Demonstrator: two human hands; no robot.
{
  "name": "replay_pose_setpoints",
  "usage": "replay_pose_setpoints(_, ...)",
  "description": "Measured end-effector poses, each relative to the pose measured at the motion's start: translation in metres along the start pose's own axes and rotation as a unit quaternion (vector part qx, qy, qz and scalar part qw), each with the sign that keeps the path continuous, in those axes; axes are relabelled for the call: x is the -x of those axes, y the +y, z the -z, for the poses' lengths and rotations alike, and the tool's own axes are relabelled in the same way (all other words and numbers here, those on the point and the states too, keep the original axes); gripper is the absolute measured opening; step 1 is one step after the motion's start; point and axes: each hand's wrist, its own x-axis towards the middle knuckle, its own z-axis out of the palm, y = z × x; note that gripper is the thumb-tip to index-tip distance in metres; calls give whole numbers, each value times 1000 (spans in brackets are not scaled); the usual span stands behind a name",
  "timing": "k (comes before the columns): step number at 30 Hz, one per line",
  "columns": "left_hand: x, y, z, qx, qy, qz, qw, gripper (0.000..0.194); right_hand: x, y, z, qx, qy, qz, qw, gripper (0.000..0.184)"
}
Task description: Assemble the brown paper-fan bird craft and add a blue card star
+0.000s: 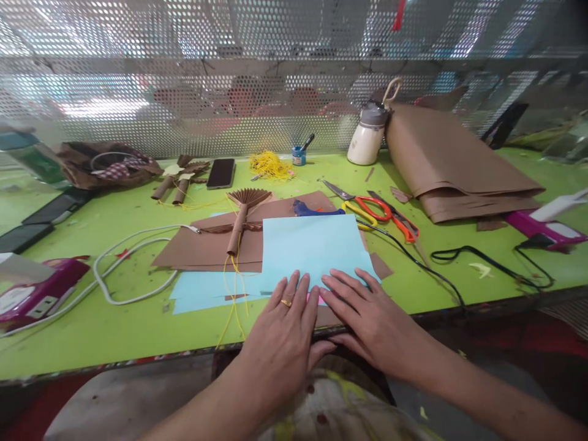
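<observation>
The left hand (283, 324) and right hand (373, 317) lie with fingers extended, gripping nothing, at the near edge of the light-blue rectangular paper sheet (312, 248), spread ahead of them. Uneven pressing could skew it; the dark-blue plastic tool (307, 209) beyond, perhaps partly underneath, could crease it.

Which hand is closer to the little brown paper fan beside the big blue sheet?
Left. The left hand touches the blue sheet, below the paper fan in the picture and a little to its right. The right hand touches the blue sheet too, but farther right.
</observation>
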Motion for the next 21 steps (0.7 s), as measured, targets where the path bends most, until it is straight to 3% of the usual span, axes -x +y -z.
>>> replay_pose_setpoints(21,7,11,-6,-16,-31,34,999,66,3,3,-7,8,24,13,1000,51)
